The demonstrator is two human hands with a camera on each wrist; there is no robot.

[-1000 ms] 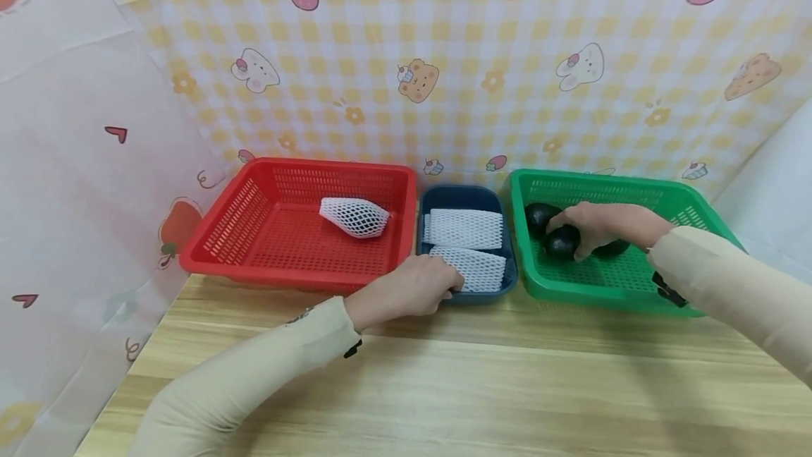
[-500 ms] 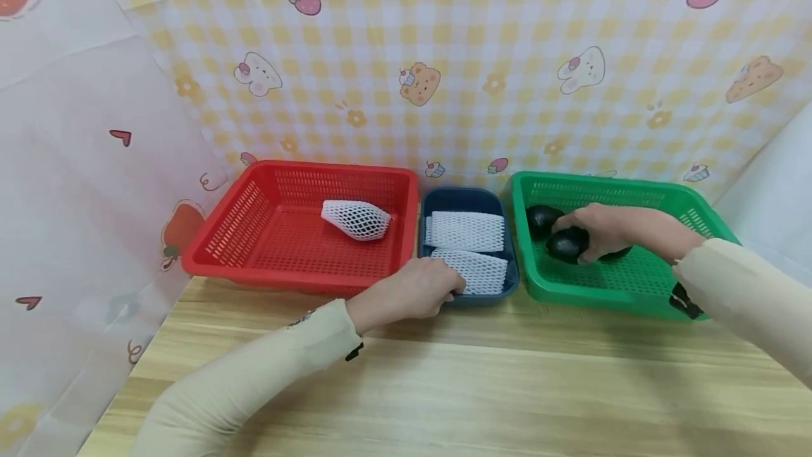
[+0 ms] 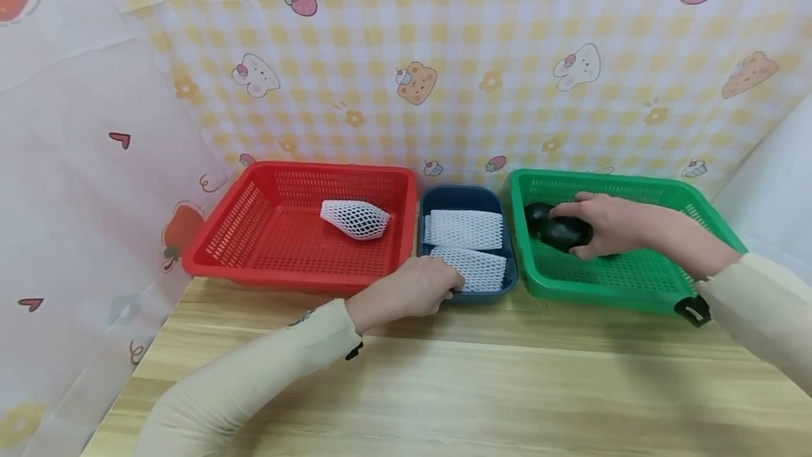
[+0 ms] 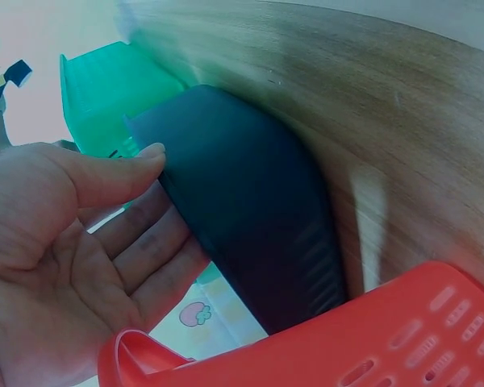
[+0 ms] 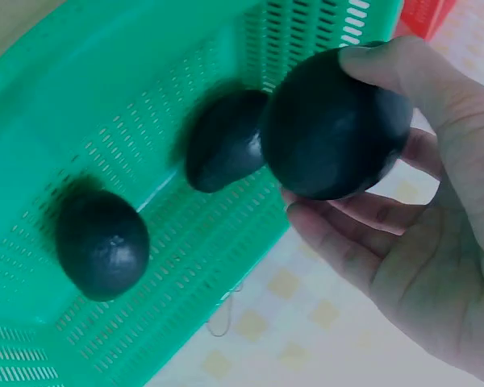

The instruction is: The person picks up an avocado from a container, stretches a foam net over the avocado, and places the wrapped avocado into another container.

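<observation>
My right hand (image 3: 612, 224) grips a dark avocado (image 5: 335, 125), thumb on one side and fingers on the other, inside the green basket (image 3: 609, 295). Close beside it lies a second avocado (image 5: 226, 141). A third avocado (image 5: 103, 246) sits farther off in the basket, nearly hidden behind the hand in the head view. My left hand (image 3: 412, 286) pinches the rim of the navy tray (image 4: 242, 201) at its front left corner, the thumb against the outer wall. White foam net sleeves (image 3: 466, 229) lie flat in the tray; the fingertips are partly hidden there.
At left, a red basket (image 3: 279, 275) holds one rounded object in a white foam net (image 3: 357, 219). The navy tray stands between both baskets on a wooden table (image 3: 444, 386). A patterned cloth (image 3: 355, 55) hangs behind them.
The right hand has raised and turned the avocado slightly, with its wrist swinging to the right. The left hand stays on the tray's rim.
</observation>
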